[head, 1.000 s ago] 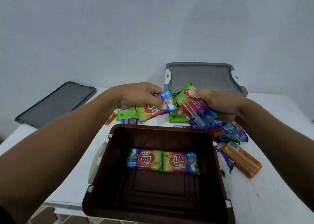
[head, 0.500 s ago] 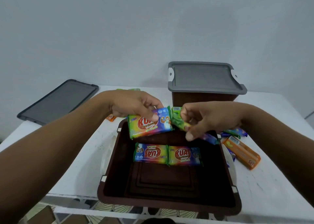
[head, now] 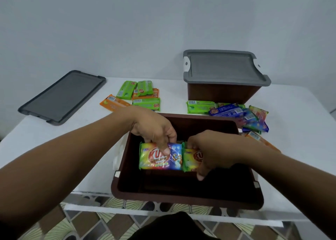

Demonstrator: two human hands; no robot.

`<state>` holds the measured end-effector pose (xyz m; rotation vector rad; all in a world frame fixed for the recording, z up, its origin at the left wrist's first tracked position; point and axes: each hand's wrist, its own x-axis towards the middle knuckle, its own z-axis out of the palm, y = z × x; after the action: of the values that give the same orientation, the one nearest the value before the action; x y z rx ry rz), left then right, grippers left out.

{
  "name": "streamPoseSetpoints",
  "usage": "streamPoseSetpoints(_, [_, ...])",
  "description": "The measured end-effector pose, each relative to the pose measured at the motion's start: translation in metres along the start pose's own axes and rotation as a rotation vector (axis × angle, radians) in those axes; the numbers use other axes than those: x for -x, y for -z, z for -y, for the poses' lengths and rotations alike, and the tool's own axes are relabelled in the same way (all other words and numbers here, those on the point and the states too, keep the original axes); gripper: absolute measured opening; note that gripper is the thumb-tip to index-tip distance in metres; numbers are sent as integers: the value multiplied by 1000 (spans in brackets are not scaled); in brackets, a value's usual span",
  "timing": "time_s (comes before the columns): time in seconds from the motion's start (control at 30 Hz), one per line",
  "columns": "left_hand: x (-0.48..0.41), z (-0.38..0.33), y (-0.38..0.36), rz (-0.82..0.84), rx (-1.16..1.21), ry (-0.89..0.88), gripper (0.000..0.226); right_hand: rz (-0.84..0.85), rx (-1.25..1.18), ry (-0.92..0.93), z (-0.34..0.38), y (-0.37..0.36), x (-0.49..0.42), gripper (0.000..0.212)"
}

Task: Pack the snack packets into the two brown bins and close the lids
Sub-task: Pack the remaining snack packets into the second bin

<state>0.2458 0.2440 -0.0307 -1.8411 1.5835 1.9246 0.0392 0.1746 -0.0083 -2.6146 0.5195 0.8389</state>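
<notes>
An open brown bin (head: 187, 198) stands at the table's near edge. Inside it, my left hand (head: 154, 128) grips a rainbow-coloured snack packet (head: 160, 158) by its top edge, thumb on the front. My right hand (head: 211, 154) holds a second rainbow packet (head: 190, 159) just right of the first, mostly covering it. A second brown bin (head: 221, 92) stands at the back right with its grey lid (head: 223, 67) on. Green and orange packets (head: 140, 96) lie behind the open bin on the left. A heap of green, blue and rainbow packets (head: 236, 114) lies to the right.
A loose grey lid (head: 61, 98) lies flat at the table's back left. The white table (head: 54, 148) ends just below the open bin, with patterned floor tiles (head: 91, 221) beneath. A white wall rises close behind the table.
Both hands have gone down from above the bin's far rim into the bin, each with its packet. The two packets that lay on the bin's floor are hidden behind them.
</notes>
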Motion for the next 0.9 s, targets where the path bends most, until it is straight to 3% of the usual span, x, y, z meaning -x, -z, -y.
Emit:
streamPoseSetpoints(0.27, [-30, 0, -26, 75, -148, 127, 11, 9, 121, 7, 1, -41, -11, 74])
streamPoseSetpoints(0.4, [-39, -1, -35, 67, -303, 165, 30, 36, 150, -5, 1, -53, -15, 70])
streamPoseSetpoints(0.57, [-41, -4, -38, 39, -408, 157, 28, 68, 145, -11, 2, -55, -18, 71])
streamPoseSetpoints(0.67, [-42, -6, -40, -29, -483, 150, 41, 75, 147, -7, 2, -52, -16, 71])
streamPoseSetpoints(0.9, [-44, 0, -41, -92, -464, 192, 38, 121, 127, -52, -9, -37, -16, 46])
